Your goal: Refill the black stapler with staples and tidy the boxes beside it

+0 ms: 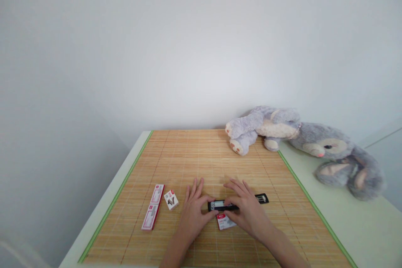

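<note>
in the head view, a bamboo mat (pixel 194 155) with green side borders covers much of the pale table (pixel 361 230), whose far edge meets a white wall (pixel 201 50). a long black object (pixel 220 205) lies on the mat, nearer the table's near edge than its far one, roughly parallel to both.

the left hand (pixel 193 214) has thumb and forefinger pinching the object's left end, its other fingers stretched toward the far edge. the right hand (pixel 248 209) is bent over the object's middle, thumb and forefinger close together by a dark part there; whether they grip it i cannot tell. the object's right end sticks out beyond that hand.

a flat red-and-white box (pixel 225 222) lies just on the near-edge side of the object, partly under the right hand. toward the table's left edge, a small white box (pixel 171 199) sits beside narrow red-and-white packaging (pixel 153 207), one box or two end to end. a grey plush rabbit (pixel 276 129) lies across the far right corner, its feet on the mat.
</note>
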Available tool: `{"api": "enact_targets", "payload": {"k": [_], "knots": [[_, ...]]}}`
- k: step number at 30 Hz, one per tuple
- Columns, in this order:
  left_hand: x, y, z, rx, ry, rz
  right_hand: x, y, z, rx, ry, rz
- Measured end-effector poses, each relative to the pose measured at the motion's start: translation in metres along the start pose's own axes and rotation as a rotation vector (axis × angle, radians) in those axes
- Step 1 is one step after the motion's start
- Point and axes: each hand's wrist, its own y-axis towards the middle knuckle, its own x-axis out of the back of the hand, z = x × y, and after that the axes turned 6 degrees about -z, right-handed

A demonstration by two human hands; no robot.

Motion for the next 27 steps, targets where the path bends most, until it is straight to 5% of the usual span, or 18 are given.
{"api": "enact_targets", "payload": {"k": [5,9,15,19,27], "knots": [[0.001,0.000,-0.002,-0.003,-0.010,0.004,-0.007,0.003,0.015,-0.013,-0.007,0.026],[0.002,0.000,-0.002,0.000,-0.006,0.006,0.007,0.000,0.009,-0.001,-0.042,0.039],[0.002,0.000,-0.002,0.012,-0.015,0.016,0.058,-0.030,-0.060,-0.094,-0.162,0.001],[0.003,0.001,-0.004,0.014,-0.025,0.004,0.076,-0.042,-0.092,-0.107,-0.035,0.042],[0.008,0.000,-0.012,0.029,-0.046,-0.020,0.071,-0.012,-0.042,-0.102,0.375,-0.022]]}}
